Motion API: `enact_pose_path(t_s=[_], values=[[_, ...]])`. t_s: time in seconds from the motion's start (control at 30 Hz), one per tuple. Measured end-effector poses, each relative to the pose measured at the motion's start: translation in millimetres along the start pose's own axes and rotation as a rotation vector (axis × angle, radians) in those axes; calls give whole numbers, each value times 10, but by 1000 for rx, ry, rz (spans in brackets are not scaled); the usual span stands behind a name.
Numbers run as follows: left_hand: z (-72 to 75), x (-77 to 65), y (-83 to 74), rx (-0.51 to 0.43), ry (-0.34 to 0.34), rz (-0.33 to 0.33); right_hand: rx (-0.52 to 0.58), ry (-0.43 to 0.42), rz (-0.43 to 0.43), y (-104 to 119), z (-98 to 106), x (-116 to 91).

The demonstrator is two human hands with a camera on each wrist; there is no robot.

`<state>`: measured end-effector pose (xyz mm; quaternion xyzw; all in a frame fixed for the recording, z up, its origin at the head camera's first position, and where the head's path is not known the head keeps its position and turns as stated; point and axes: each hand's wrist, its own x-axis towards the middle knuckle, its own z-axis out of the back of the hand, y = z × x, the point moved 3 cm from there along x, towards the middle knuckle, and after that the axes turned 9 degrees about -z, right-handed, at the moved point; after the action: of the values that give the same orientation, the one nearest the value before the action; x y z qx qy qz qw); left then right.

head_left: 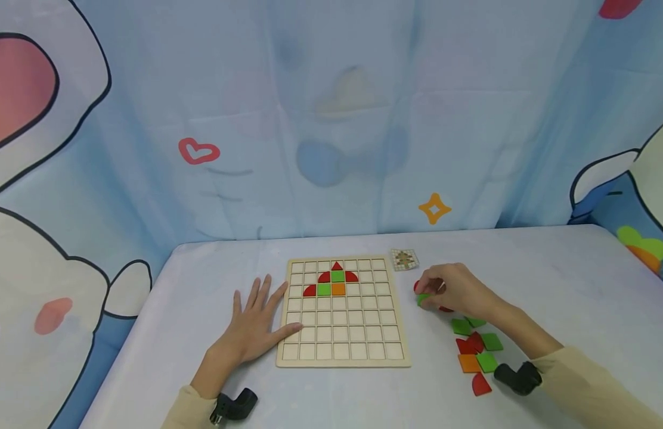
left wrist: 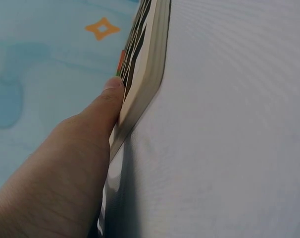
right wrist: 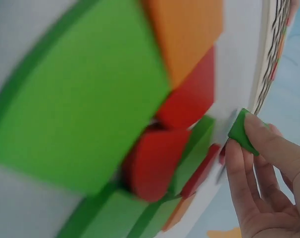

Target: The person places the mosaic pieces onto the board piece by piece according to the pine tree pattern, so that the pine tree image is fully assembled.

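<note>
My left hand [head_left: 251,330] lies with fingers spread at the left edge of a wooden grid board [head_left: 342,363], its thumb [left wrist: 108,96] resting on the frame. At the right, my right hand [head_left: 455,291] pinches a green square tile [right wrist: 239,131] between thumb and fingers, just above the table. Red pieces show partly behind that hand. In the board's upper rows sit a red triangle [head_left: 337,267], red quarter-round tiles [head_left: 309,291], green squares [head_left: 324,289] and an orange square [head_left: 338,289].
Loose tiles lie right of the board, below my right forearm: green squares [head_left: 487,361], an orange square [head_left: 468,363] and red quarter-rounds [head_left: 480,385]. A small pattern card [head_left: 404,260] lies by the board's top right corner. A printed curtain [head_left: 353,196] hangs behind the white table [head_left: 229,262].
</note>
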<state>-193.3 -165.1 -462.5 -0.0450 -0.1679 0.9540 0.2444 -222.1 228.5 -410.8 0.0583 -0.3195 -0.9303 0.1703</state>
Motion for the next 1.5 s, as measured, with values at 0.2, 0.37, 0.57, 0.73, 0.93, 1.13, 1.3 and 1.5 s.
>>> enact_pose_path(t_s=[0.2, 0.37, 0.57, 0.73, 0.93, 1.13, 1.3, 1.5], values=[[-3, -4, -2, -8, -1, -3, 76, -2, 53, 180, -105, 156], [-9, -6, -3, -12, -4, -5, 133, 25, 124, 380, -249, 329], [-18, -3, 7, -4, -13, -5, 132, 39, 152, 575, -406, 516], [-15, -2, 13, 0, -9, -1, 117, 49, 144, 678, -497, 624], [-10, -1, 16, -1, -4, 1, 102, 78, 114, 690, -589, 695], [-6, 8, 21, 6, 1, -1, 80, 71, 132, 701, -604, 728], [-4, 14, 23, 12, 8, 3, 69, 72, 131, 730, -606, 739], [8, 12, 11, 12, 17, 0, 25, 55, 91, 756, -634, 759]])
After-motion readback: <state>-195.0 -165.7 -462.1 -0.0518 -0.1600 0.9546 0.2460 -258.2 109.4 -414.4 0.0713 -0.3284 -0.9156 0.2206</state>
